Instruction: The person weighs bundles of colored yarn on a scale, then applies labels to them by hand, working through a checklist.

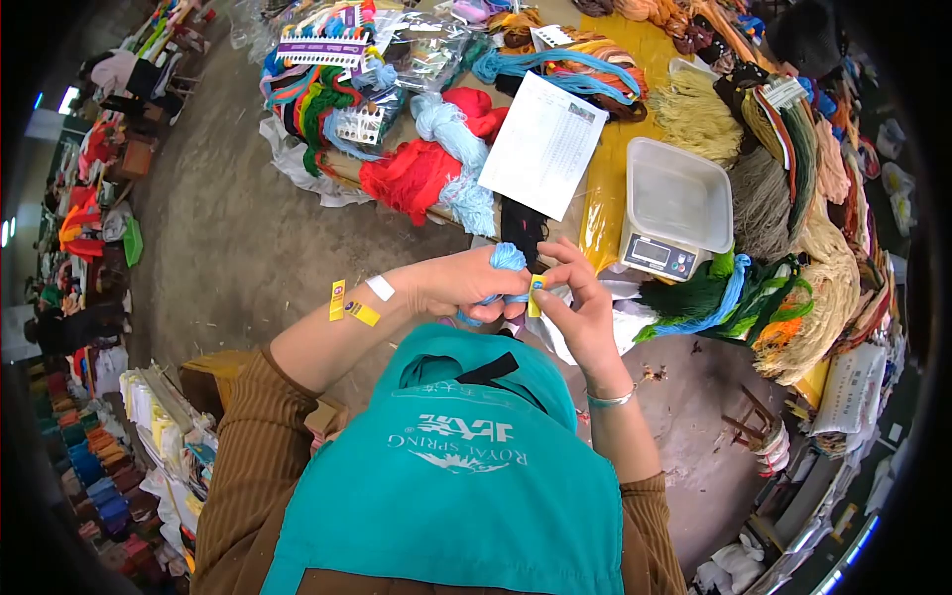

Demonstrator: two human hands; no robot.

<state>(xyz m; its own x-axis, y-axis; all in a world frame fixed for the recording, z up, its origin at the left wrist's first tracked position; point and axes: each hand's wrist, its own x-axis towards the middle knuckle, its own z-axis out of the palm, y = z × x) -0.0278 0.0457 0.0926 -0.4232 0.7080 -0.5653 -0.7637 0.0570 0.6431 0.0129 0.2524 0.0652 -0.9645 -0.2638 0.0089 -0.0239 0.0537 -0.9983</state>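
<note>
My left hand (461, 283) is closed round a bundle of light blue thread (508, 257), whose looped end sticks up above the fingers. Close beside it on the right, my right hand (578, 302) pinches a small yellow label (536, 296) against the bundle. Two more yellow labels (338, 299) and a white one (380, 288) are stuck on my left forearm. A printed paper sheet (545, 145) lies on the table beyond the hands. Right of it, a clear plastic tub (678, 193) sits on a digital scale (658, 258).
Red thread (412, 178) and pale blue skeins lie at the table's near left. Green and blue skeins (709, 297) and cream thread (823, 288) hang at the right edge. A small wooden stool (759, 433) stands on the floor at the lower right.
</note>
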